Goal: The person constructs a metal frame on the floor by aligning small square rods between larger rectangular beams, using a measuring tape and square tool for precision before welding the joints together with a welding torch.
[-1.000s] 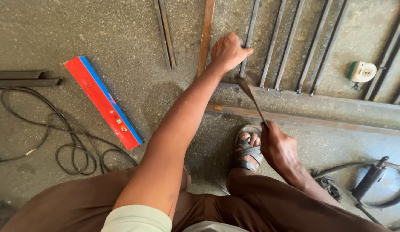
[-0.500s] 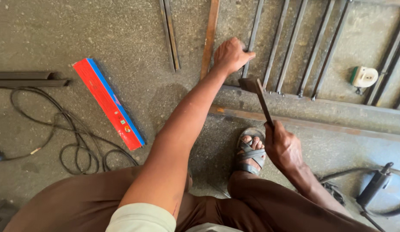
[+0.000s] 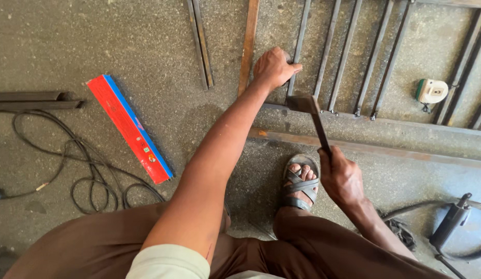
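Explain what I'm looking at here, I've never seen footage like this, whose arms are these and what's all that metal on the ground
There is no machine: a person wears a camera on the head, so this single view looks down past their own arms and knees to a concrete floor. The left hand grips one upright bar of a metal grille lying flat on the floor. The right hand holds a hammer by its handle, its head at the base of that bar. A sandalled foot rests just below the grille. To the left lie a red and blue spirit level and a black cable; a small white and green tape measure sits among the bars on the right.
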